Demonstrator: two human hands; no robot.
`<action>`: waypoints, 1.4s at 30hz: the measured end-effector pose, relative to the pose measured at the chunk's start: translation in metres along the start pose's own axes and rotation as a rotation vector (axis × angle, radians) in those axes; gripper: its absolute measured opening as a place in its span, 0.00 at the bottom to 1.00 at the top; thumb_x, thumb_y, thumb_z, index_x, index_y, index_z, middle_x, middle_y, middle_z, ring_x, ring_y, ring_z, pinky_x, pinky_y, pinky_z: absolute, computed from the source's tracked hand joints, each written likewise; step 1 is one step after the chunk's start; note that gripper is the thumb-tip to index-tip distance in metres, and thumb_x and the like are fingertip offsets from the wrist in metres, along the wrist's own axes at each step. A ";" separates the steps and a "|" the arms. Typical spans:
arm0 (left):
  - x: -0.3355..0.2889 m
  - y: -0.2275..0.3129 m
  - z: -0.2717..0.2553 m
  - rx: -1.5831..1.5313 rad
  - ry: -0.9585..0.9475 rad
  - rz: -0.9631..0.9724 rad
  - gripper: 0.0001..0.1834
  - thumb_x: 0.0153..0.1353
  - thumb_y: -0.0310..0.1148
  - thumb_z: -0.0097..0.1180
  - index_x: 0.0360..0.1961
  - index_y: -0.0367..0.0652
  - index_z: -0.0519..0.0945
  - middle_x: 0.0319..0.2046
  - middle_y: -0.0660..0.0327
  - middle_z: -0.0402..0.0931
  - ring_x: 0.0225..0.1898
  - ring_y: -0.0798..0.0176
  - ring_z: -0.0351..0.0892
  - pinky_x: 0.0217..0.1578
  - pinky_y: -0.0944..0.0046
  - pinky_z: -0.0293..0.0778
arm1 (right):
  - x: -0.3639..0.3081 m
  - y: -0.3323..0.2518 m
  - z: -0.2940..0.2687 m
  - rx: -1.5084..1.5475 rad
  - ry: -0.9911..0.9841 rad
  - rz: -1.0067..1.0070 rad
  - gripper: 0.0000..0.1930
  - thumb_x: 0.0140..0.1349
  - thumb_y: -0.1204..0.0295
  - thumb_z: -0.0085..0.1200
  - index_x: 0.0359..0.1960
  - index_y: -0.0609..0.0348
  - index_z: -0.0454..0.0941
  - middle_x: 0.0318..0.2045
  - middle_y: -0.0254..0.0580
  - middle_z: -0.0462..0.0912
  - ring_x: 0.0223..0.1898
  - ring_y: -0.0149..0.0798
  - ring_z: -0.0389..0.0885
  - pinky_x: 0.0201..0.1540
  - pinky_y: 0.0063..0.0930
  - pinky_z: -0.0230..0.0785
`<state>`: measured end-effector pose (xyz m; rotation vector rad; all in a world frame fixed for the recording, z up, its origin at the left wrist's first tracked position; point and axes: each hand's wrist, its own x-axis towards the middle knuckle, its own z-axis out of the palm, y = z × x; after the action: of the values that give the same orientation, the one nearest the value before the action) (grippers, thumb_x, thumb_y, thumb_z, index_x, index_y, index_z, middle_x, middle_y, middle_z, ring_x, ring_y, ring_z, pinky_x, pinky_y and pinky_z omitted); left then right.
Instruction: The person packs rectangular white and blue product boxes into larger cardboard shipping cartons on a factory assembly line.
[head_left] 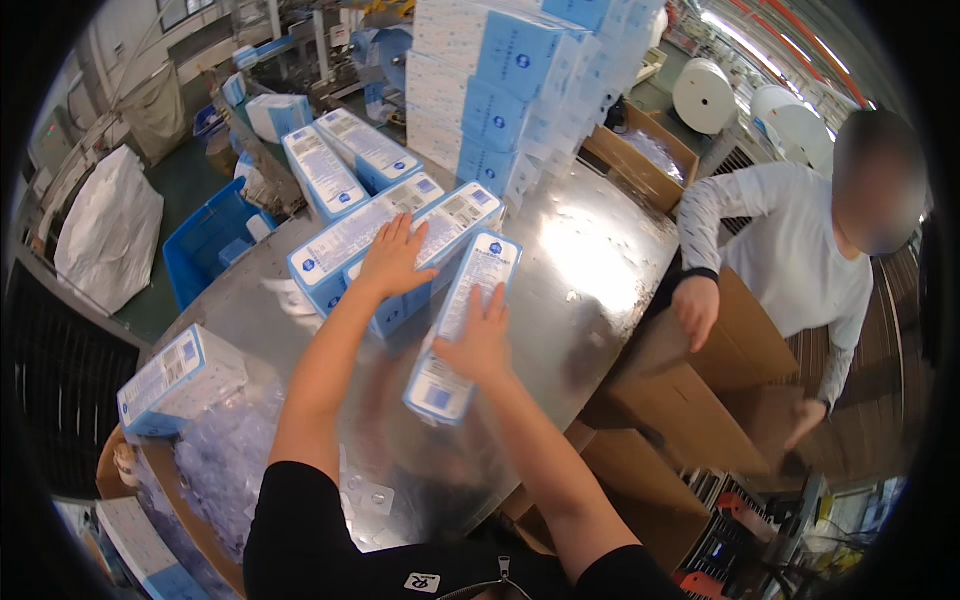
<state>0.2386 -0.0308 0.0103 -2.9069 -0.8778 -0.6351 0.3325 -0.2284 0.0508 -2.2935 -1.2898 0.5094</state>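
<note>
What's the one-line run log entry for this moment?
Left hand: over adjoining blue-and-white packs | Right hand: on separate pack | Surface: metal table | Co-worker: at brown carton

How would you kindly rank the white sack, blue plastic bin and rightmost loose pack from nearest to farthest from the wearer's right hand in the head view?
1. Rightmost loose pack: on the metal table, under the right hand.
2. Blue plastic bin: left, beyond the table's edge.
3. White sack: farther left.

Gnarly glare on the metal table (600, 255), bright ceiling light (733, 35) beyond it. Cardboard box (688, 415) right of the table's kinda smeary, edges bend into black.
</note>
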 end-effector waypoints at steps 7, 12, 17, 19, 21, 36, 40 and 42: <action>-0.013 0.083 -0.041 -0.005 -0.348 -0.286 0.50 0.42 0.44 0.62 0.67 0.54 0.52 0.57 0.39 0.58 0.57 0.38 0.59 0.53 0.47 0.63 | -0.006 0.134 0.000 0.959 -0.041 0.261 0.46 0.49 0.63 0.61 0.65 0.63 0.44 0.60 0.66 0.57 0.59 0.55 0.64 0.47 0.47 0.71; -0.066 0.086 -0.088 -0.229 -0.644 -0.279 0.55 0.36 0.43 0.65 0.68 0.51 0.50 0.50 0.38 0.65 0.50 0.36 0.69 0.49 0.47 0.68 | -0.092 0.148 -0.022 1.609 -0.038 0.473 0.36 0.55 0.70 0.54 0.63 0.59 0.48 0.52 0.47 0.69 0.53 0.48 0.71 0.47 0.44 0.72; -0.089 0.115 -0.103 0.000 -0.544 -0.335 0.54 0.37 0.38 0.64 0.67 0.50 0.51 0.52 0.39 0.65 0.52 0.40 0.69 0.51 0.51 0.68 | -0.216 0.142 -0.109 2.162 -0.233 0.278 0.29 0.60 0.60 0.46 0.59 0.64 0.62 0.53 0.51 0.73 0.51 0.44 0.74 0.57 0.37 0.64; -0.077 0.106 -0.071 -0.188 -0.426 -0.262 0.52 0.37 0.36 0.63 0.67 0.49 0.52 0.54 0.41 0.64 0.53 0.43 0.69 0.54 0.54 0.66 | -0.257 0.155 -0.158 2.250 -0.160 0.060 0.31 0.60 0.56 0.46 0.59 0.66 0.61 0.53 0.50 0.72 0.50 0.45 0.74 0.57 0.39 0.64; -0.059 0.106 -0.053 -0.516 -0.295 -0.088 0.51 0.36 0.33 0.63 0.66 0.46 0.54 0.57 0.44 0.63 0.56 0.48 0.68 0.57 0.57 0.63 | -0.295 0.185 -0.201 2.163 0.093 -0.086 0.32 0.59 0.56 0.47 0.59 0.66 0.61 0.53 0.51 0.72 0.50 0.46 0.74 0.56 0.39 0.65; -0.226 0.453 0.104 -0.522 -1.589 1.103 0.36 0.47 0.44 0.60 0.59 0.43 0.68 0.47 0.45 0.72 0.49 0.46 0.72 0.50 0.53 0.68 | -0.497 0.297 -0.185 1.248 0.799 0.435 0.37 0.50 0.68 0.64 0.59 0.68 0.58 0.55 0.53 0.68 0.53 0.48 0.72 0.49 0.41 0.72; -0.311 0.392 0.181 -0.211 -1.425 1.142 0.27 0.52 0.44 0.55 0.52 0.41 0.75 0.44 0.49 0.77 0.48 0.51 0.75 0.49 0.54 0.70 | -0.380 0.260 -0.176 -0.280 0.209 0.159 0.38 0.37 0.78 0.59 0.58 0.46 0.66 0.45 0.57 0.69 0.46 0.58 0.68 0.48 0.49 0.61; -0.249 0.432 0.109 -0.043 -1.645 1.127 0.24 0.55 0.44 0.52 0.50 0.42 0.76 0.42 0.51 0.78 0.45 0.50 0.77 0.48 0.54 0.71 | -0.358 0.311 -0.104 -0.418 -0.001 0.145 0.40 0.43 0.78 0.53 0.63 0.34 0.61 0.48 0.57 0.68 0.49 0.56 0.68 0.51 0.51 0.58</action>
<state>0.3234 -0.5062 -0.1535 -2.6454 0.9473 1.8281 0.4272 -0.7019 -0.0021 -2.7439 -1.3374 0.3081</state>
